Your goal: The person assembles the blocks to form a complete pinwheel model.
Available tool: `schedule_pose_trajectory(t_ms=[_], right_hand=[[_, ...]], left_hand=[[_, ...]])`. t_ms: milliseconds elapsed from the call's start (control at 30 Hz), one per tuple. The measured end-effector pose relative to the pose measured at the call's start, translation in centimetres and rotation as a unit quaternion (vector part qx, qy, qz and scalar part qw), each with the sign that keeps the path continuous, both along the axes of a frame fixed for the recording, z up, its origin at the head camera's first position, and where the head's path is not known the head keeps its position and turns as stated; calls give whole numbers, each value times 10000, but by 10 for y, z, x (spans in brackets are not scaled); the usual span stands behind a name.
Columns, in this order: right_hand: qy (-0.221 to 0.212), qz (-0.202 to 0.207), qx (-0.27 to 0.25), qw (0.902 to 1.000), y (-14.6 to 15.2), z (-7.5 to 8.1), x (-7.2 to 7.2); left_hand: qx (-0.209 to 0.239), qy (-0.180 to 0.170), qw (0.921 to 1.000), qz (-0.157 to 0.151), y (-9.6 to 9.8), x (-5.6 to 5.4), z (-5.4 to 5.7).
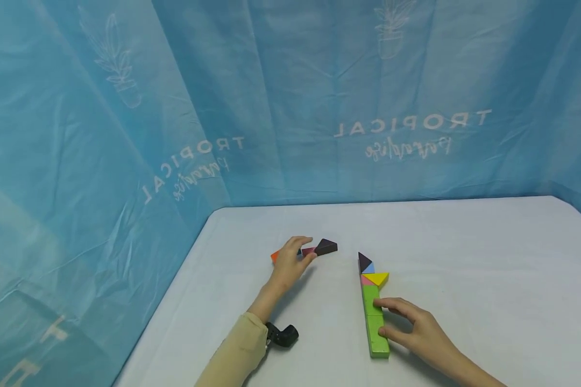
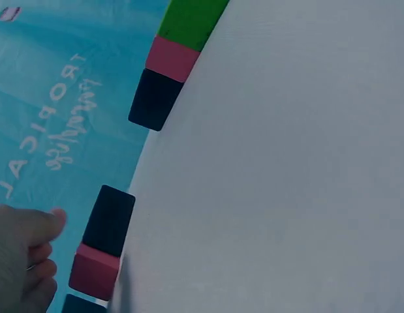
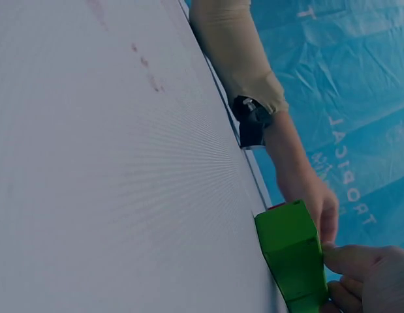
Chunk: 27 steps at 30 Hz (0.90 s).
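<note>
My left hand (image 1: 289, 267) hovers over a loose row of blocks at the far left of the table, thumb and index apart. Peeking out around it are an orange block (image 1: 274, 256), a red block (image 1: 307, 251) and a black block (image 1: 326, 247). In the left wrist view its thumb is apart from the black block (image 2: 109, 222). The fingertips of my right hand (image 1: 418, 329) touch the right side of a green block (image 1: 377, 336), one of two end to end. Beyond these lie a pink block (image 1: 367, 280), a yellow triangle (image 1: 377, 278), a light-blue block (image 1: 369, 269) and a black triangle (image 1: 364, 262).
A white-covered table (image 1: 489, 258) lies under everything. Blue printed curtains (image 1: 290, 107) hang behind it and along the left. A black device (image 1: 283, 336) is strapped at the left wrist, below the beige sleeve (image 1: 237, 349).
</note>
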State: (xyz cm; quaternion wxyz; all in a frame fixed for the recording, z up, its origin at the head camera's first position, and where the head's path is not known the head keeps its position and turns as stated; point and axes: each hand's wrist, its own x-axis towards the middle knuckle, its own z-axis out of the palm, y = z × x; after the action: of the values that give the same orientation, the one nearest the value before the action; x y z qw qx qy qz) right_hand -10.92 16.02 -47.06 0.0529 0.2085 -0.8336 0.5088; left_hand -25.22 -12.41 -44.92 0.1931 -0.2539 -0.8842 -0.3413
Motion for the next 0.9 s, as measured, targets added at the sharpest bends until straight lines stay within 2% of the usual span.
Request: schedule_pose_trajectory(t_ms=[133, 367, 667, 767, 900], right_hand=[[36, 25, -37, 10000, 0, -1, -1], [76, 17, -80, 9999, 0, -3, -1], [9, 29, -81, 10000, 0, -2, -1], [1, 40, -104, 9999, 0, -2, -1], [-27, 56, -136, 9999, 1, -3, -1]], left_hand=[[-350, 120, 9993, -49, -4, -6, -8], [-866, 337, 9954, -216, 1, -9, -11], [-318, -62, 9995, -3, -3, -16, -22], [-400, -119, 9991, 74, -5, -14, -22], [-606, 52, 9981, 32, -5, -11, -23]])
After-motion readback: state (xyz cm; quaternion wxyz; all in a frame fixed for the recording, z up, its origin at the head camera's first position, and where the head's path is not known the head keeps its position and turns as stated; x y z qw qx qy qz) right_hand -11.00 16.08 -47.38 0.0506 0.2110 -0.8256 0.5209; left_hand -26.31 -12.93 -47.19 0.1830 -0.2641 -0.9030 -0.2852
